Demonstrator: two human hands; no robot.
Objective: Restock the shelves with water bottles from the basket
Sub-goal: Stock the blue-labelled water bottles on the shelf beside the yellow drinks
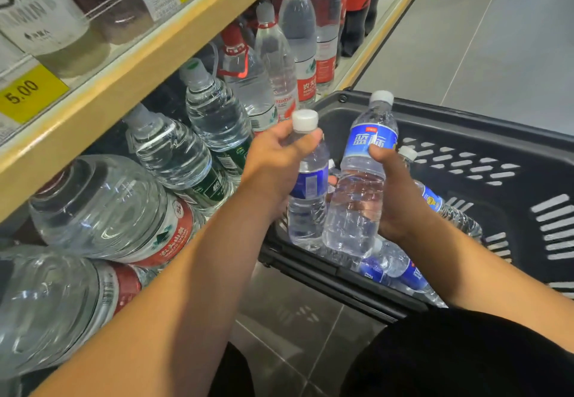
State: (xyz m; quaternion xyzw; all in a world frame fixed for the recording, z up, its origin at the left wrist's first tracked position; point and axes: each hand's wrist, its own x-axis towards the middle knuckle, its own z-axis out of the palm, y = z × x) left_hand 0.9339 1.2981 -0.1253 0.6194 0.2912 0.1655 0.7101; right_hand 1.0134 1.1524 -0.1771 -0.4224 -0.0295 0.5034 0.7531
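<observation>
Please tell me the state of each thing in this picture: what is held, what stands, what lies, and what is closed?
left hand: grips the smaller bottle near its neck.
right hand: grips the larger bottle.
smaller bottle: upright, cap on.
larger bottle: upright, cap on.
basket: holds more bottles.
loose bottles: lying on their sides in the basket.
big jugs: lying on their sides on the lower shelf.

I hold a clear water bottle, white-capped and blue-labelled, upright in my left hand and a second bottle in my right hand. Both are over the black slotted basket. Spare bottles lie sideways inside it.
</observation>
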